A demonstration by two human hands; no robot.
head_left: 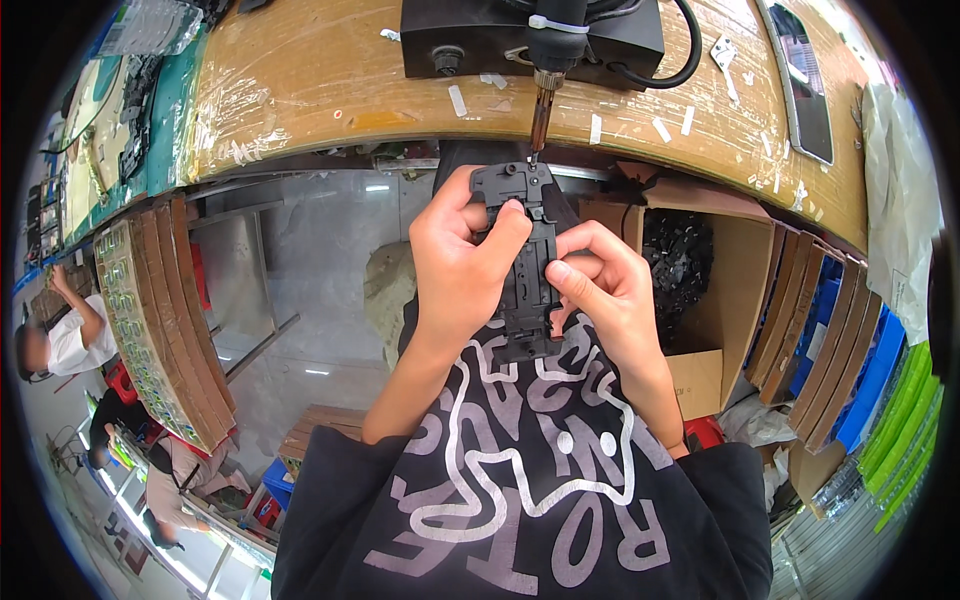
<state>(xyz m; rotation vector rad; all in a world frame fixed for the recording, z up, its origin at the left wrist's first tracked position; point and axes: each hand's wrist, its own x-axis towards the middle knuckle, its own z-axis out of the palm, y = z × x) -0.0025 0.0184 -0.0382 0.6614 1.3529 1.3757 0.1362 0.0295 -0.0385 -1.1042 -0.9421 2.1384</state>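
Observation:
Both my hands hold a long black molded plastic part (pixel 528 270) in front of my chest, just off the table's near edge. My left hand (pixel 462 255) grips its upper left side, the thumb lying across the top face. Along the right edge, my right hand (pixel 605 285) pinches the part between thumb and fingers. Straight above its far end stands a fixed screwdriver (pixel 543 105) with a dark body and brass-coloured collar. The driver's tip is at or very near a corner of the part; whether it touches I cannot tell.
A black box-shaped unit (pixel 420 40) with a knob and cable sits on the film-covered table (pixel 300 80). Paper scraps lie around it. At right are a phone (pixel 805 85) and, below, a cardboard box (pixel 745 270) of small black parts. Stacked cartons (pixel 165 320) and other people are at left.

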